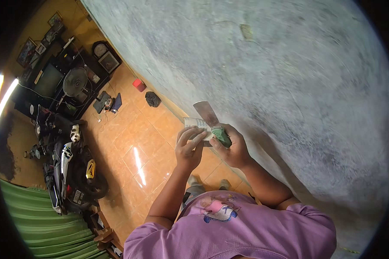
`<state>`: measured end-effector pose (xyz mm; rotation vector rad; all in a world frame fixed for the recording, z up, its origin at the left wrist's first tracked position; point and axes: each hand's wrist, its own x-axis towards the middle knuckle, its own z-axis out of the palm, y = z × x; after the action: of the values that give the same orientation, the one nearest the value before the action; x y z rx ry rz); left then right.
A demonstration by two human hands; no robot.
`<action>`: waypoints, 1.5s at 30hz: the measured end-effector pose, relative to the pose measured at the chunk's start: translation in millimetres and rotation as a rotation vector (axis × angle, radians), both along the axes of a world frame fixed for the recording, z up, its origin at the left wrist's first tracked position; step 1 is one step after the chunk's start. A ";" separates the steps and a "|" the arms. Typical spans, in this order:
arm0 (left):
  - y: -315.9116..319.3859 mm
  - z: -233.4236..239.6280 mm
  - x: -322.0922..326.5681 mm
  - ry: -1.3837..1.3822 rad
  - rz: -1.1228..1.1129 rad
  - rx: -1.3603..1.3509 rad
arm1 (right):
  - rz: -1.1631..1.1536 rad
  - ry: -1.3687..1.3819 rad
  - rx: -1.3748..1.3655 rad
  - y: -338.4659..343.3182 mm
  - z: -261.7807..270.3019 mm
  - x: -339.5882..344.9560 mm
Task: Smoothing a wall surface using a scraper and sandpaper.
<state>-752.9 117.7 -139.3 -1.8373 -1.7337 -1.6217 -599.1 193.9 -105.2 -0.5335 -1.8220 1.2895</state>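
Note:
My left hand (191, 142) holds a pale, printed sheet (196, 123), perhaps paper or sandpaper, between its thumb and fingers. A flat metal blade (207, 112), like that of a scraper or putty knife, points up and left from a green handle or wrapping (221, 136). My right hand (235, 145) is closed around that green part, its thumb near the sheet. The blade's lower end overlaps the sheet from this view; whether they touch, I cannot tell. Both hands are in front of my chest, beside the patchy grey-blue wall (278, 81).
A motorcycle (66, 165) stands at the left on the tiled floor (126, 155). Beyond it are a standing fan (75, 82) and a dark television cabinet (97, 64). A red container (139, 85) and a black bag (152, 99) lie near the wall's base. A green curtain (45, 220) hangs lower left.

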 end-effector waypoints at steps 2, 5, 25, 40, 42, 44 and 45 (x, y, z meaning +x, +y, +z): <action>5.2 -2.6 -21.2 -0.031 -0.010 -0.004 | -0.005 0.003 0.000 6.0 -0.4 -21.4; 11.7 -9.8 -56.8 -0.057 -0.010 0.018 | -0.023 -0.046 0.026 7.8 1.8 -57.2; 72.6 -9.4 -300.3 0.040 -0.101 0.056 | -0.167 -0.045 0.177 52.8 -13.1 -287.8; 183.4 0.0 -430.0 0.185 -0.187 0.128 | 0.015 0.001 -0.128 153.7 -17.6 -406.4; 193.8 5.5 -448.5 0.177 -0.188 0.114 | 0.034 0.016 -0.133 166.5 -16.3 -423.9; 204.2 7.1 -465.8 0.166 -0.196 0.098 | 0.045 0.029 -0.142 180.3 -14.9 -441.3; 207.6 6.1 -472.3 0.124 -0.174 0.119 | 0.036 0.004 -0.129 185.3 -12.6 -449.3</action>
<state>-1225.2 325.2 -133.2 -2.0316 -1.4309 -1.5935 -1048.4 379.2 -117.9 -0.5694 -1.7612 1.4385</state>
